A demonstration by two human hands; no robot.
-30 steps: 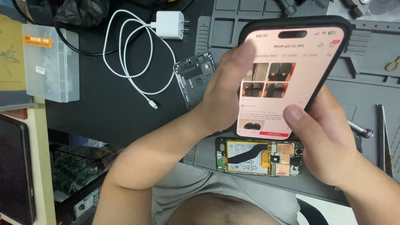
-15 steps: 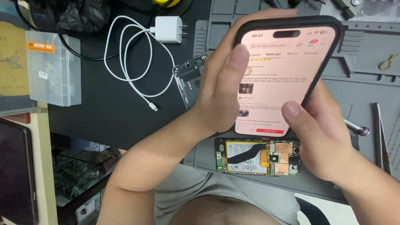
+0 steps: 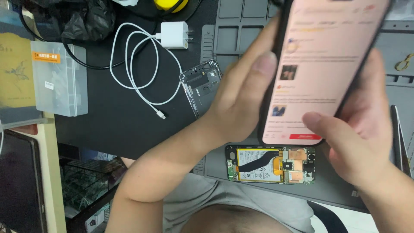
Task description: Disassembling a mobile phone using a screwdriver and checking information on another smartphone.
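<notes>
Both hands raised above the desk, sharing one smartphone (image 3: 321,69) with a lit pinkish screen, tilted, upper end out of frame. Left hand (image 3: 241,99) wrapped around the left edge of the smartphone, fingers curled behind it, thumb (image 3: 263,67) lying on the screen near that edge. Right hand (image 3: 358,133) cupping the lower right corner from behind, fingers closed around the back, thumb tip (image 3: 312,121) touching the lower part of the screen.

Directly below the smartphone, on the grey repair mat (image 3: 235,39): an opened phone body (image 3: 271,165) lying flat, yellow battery and copper parts exposed. To the left of the left hand, partly hidden by it: a detached phone frame (image 3: 202,84), half on the mat, half on the black desk. Farther left: a white charger (image 3: 174,35) with its white cable (image 3: 138,73) in loops. At the far left: a clear plastic box (image 3: 60,80) with an orange label. At the right edge, beside the right wrist: a thin dark tool (image 3: 399,138), kind not clear.
</notes>
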